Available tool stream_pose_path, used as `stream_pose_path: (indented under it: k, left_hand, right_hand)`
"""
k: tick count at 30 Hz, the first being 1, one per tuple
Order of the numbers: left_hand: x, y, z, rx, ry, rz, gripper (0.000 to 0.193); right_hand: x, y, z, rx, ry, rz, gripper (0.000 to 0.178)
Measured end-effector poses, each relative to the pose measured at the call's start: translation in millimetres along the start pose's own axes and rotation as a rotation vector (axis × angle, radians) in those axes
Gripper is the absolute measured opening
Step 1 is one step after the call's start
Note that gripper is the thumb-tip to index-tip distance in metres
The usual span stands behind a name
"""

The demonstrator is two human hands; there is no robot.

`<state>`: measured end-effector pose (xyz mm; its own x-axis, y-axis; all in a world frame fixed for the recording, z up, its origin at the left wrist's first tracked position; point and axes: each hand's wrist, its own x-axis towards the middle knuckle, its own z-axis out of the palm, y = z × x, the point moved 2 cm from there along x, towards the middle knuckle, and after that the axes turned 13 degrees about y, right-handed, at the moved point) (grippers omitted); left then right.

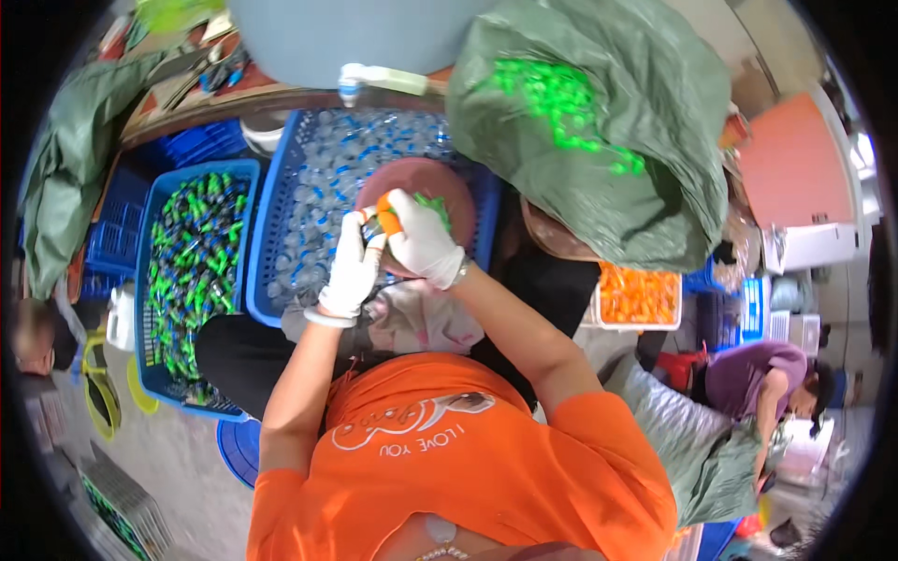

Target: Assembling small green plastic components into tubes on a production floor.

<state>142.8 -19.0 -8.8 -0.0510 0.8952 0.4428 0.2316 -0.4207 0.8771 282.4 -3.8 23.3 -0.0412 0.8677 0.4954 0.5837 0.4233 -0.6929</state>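
Both my hands wear white gloves, with orange coverings on some fingertips. They meet above the left part of a pink bowl (458,192). My left hand (351,271) is closed, its fingertips drawn together against those of the right. My right hand (426,245) is closed too, thumb and fingers bent inward. Whatever lies between the fingertips is too small and covered to make out. Bright green small pieces (438,208) lie in the bowl. Under and around it is a blue basket (265,234) full of clear plastic pieces with blue parts (323,178).
At left, another blue basket (142,309) holds green-and-dark small parts. A large green sack (599,201) with bright green pieces stands far right. Beyond my right arm is a white tub (636,325) of orange pieces. A co-worker in purple (758,374) bends over at the right.
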Motion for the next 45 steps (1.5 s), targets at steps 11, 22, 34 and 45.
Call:
stream_pose_path:
  k: [11, 22, 34, 45]
  left_hand:
    - [-35.0, 3.5, -21.4, 0.231, -0.237, 0.111, 0.034]
    - [-72.3, 15.5, -43.5, -0.225, -0.348, -0.419, 0.026]
    - [19.0, 10.3, -178.5, 1.147, 0.230, 0.343, 0.037]
    - [7.9, -37.4, -129.4, 0.141, -0.121, -0.329, 0.038]
  right_hand:
    - [-51.6, 25.5, 4.1, 0.189, -0.205, 0.337, 0.023]
    - [-89.5, -5.9, 1.1, 0.141, -0.290, 0.108, 0.024]
    - [2.5, 99.4, -7.3, -0.747, -0.034, 0.112, 0.040]
    - [22.9, 190.6, 6.0, -0.548, -0.161, 0.489, 0.044]
